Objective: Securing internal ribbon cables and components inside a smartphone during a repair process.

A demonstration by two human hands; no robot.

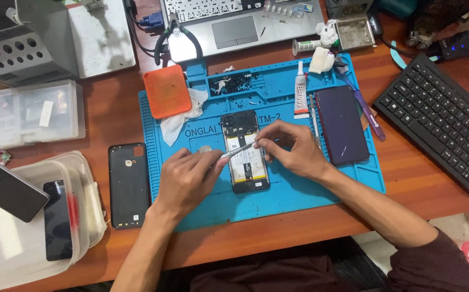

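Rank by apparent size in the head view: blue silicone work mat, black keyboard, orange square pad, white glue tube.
1. Blue silicone work mat
2. Black keyboard
3. Orange square pad
4. White glue tube
All lie on one desk, so nearness hardly skews this.

Single head-worn view, looking steeply down, almost top-down, onto the wooden surface (402, 178) from the wearer's seat at its near edge. Close range: the blue work mat (277, 200) sits centre frame and fills the middle third. Forearms enter from the bottom edge toward the mat. Beyond the mat the frame cuts off at a laptop (234, 27); right of the mat, a black keyboard (440, 119) runs to the edge. No second view.
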